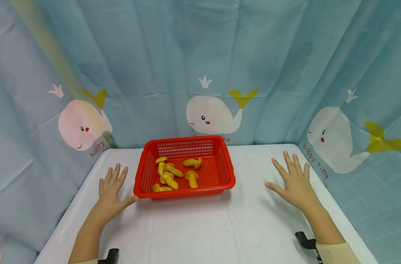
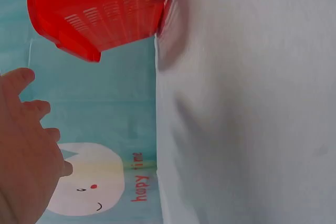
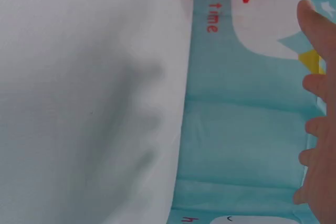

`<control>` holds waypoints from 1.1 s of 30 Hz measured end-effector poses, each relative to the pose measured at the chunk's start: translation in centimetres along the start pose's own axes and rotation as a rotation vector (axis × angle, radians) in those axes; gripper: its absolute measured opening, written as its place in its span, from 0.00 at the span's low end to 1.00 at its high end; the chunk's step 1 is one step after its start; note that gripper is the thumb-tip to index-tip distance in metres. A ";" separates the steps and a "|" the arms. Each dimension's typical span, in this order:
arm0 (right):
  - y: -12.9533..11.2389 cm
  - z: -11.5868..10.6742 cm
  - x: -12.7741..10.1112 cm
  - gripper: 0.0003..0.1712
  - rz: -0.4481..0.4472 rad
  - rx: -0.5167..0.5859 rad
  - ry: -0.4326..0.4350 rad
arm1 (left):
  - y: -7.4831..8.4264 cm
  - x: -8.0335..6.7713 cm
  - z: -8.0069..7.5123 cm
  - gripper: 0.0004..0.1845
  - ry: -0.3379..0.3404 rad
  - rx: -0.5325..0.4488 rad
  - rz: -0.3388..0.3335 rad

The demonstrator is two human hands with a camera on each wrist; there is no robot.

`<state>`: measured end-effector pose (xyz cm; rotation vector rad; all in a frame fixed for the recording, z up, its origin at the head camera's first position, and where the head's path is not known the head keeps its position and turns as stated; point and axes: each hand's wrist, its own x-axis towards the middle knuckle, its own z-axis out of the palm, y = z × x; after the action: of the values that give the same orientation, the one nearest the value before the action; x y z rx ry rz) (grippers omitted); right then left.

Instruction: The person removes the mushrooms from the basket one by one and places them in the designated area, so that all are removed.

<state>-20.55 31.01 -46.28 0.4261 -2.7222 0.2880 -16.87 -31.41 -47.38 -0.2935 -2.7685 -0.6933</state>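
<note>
A red plastic basket (image 1: 187,194) with slotted sides stands on the white table, holding several yellow-brown mushrooms (image 1: 168,180), most of them toward its left side. My left hand (image 1: 110,194) hovers over the table just left of the basket, fingers spread and straight, holding nothing. In the head view its thumb tip appears close to the basket's front left corner; whether they touch I cannot tell. On the other side, my right hand (image 1: 296,185) is held above the table well to the right of the basket, its fingers fanned out and nothing in them.
The white tablecloth (image 1: 193,231) covers the table. Blue curtains (image 1: 160,73) printed with whales hang along the back and both sides. A black wrist mount shows below each hand, the left one (image 1: 110,255) and the right one (image 1: 305,241).
</note>
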 end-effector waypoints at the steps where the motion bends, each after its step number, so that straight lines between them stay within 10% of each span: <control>1: -0.1 -0.1 0.1 0.55 -0.003 0.005 0.002 | 0.1 0.1 0.1 0.60 0.003 -0.022 -0.001; 33: -4.4 -2.4 5.7 0.51 -0.110 0.212 -0.021 | 2.9 0.3 1.7 0.57 -0.041 -0.356 -0.274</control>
<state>-23.42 26.07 -41.26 0.6383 -2.6861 0.5476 -16.71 -28.00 -47.49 0.0063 -2.7384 -1.2648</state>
